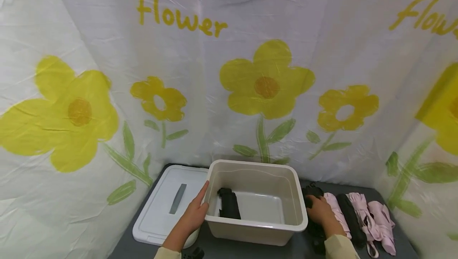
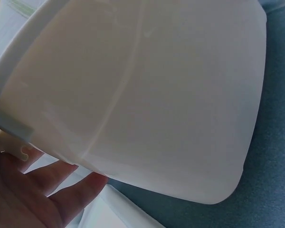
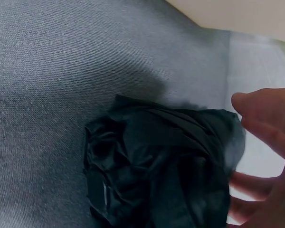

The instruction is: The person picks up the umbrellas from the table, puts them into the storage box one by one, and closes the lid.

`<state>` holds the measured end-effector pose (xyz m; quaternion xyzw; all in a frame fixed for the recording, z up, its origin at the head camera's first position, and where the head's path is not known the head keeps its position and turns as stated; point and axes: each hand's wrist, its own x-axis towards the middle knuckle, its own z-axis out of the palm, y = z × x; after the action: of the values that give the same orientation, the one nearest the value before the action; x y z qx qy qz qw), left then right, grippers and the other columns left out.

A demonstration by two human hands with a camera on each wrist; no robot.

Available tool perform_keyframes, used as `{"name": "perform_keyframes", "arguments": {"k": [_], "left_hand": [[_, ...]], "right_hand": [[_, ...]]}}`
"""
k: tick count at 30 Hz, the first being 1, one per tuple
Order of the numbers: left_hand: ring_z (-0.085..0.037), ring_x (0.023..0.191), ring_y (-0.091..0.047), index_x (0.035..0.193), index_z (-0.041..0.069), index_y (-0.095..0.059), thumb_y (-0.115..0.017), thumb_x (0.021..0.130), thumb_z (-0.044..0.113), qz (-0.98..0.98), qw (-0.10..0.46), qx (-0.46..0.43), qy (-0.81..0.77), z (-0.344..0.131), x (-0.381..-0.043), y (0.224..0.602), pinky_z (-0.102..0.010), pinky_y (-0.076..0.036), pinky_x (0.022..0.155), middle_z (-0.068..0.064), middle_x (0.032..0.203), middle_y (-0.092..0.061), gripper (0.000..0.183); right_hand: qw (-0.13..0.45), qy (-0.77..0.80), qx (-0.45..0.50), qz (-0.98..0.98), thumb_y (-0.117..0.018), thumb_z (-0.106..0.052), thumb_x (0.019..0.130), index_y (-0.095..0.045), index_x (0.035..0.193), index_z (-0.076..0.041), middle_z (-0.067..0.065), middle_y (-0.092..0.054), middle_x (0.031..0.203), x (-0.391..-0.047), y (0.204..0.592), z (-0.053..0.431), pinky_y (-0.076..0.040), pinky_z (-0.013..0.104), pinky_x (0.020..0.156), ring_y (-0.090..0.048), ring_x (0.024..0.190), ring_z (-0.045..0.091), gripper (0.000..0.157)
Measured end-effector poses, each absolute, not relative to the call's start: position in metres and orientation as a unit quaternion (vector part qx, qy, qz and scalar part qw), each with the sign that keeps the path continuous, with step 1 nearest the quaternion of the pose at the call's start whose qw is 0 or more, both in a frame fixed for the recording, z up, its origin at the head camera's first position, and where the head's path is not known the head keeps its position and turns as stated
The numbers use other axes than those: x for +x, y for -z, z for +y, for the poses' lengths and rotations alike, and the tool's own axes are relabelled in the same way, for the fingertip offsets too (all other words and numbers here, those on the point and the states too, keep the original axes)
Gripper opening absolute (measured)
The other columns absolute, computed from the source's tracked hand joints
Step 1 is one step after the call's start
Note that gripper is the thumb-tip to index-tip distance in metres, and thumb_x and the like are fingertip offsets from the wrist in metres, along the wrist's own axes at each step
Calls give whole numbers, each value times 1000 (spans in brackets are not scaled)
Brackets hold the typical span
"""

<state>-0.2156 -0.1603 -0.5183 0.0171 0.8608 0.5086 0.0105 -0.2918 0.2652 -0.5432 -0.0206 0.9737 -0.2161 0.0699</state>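
A beige plastic bin (image 1: pixel 255 231) stands in the middle of the table. Inside it, toward the left, lies a black folded umbrella (image 1: pixel 230 205). My left hand (image 1: pixel 196 213) rests along the bin's left side; in the left wrist view its fingertips (image 2: pixel 97 179) touch the outer wall below the rim. To the right of the bin, my right hand (image 1: pixel 320 211) is at another black folded umbrella (image 3: pixel 166 156). In the right wrist view its fingers curl round the right side of the crumpled cloth, partly hidden behind it.
A white lid (image 1: pixel 159 203) with a grey handle lies left of the bin. Right of my right hand, pink folded umbrellas (image 1: pixel 381 225) and a black one (image 1: pixel 350 219) lie in a row on the dark table (image 1: pixel 257 251). A flower-printed curtain (image 1: pixel 211 132) hangs close behind.
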Motion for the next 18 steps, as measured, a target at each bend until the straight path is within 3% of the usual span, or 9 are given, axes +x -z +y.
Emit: {"name": "perform_keyframes", "arguments": {"k": [4,11,18], "left_hand": [[-40,143,-30,157,22,-18,-36,94,4,865,7,28,-502,-158,-212,520,-61,-30,109,-17,158,-26,68],[-40,143,-29,157,23,-18,-37,94,4,860,4,34,-509,-156,-210,517,-62,-30,108,-17,159,-25,68],[-40,143,-29,157,24,-17,-37,94,4,859,6,37,-511,-156,-210,517,-62,-30,109,-17,159,-25,68]], "right_hand": [[74,202,-13,976,-64,-24,86,-57,127,2,45,-42,129,-288,551,267,-40,70,89,-40,119,64,49],[101,201,36,974,-61,-38,87,-51,136,-3,48,-26,138,-288,559,267,-33,77,91,-28,122,70,61],[74,177,40,981,-52,-29,92,-51,135,-9,42,-23,133,-284,572,262,-28,78,86,-24,120,67,48]]}}
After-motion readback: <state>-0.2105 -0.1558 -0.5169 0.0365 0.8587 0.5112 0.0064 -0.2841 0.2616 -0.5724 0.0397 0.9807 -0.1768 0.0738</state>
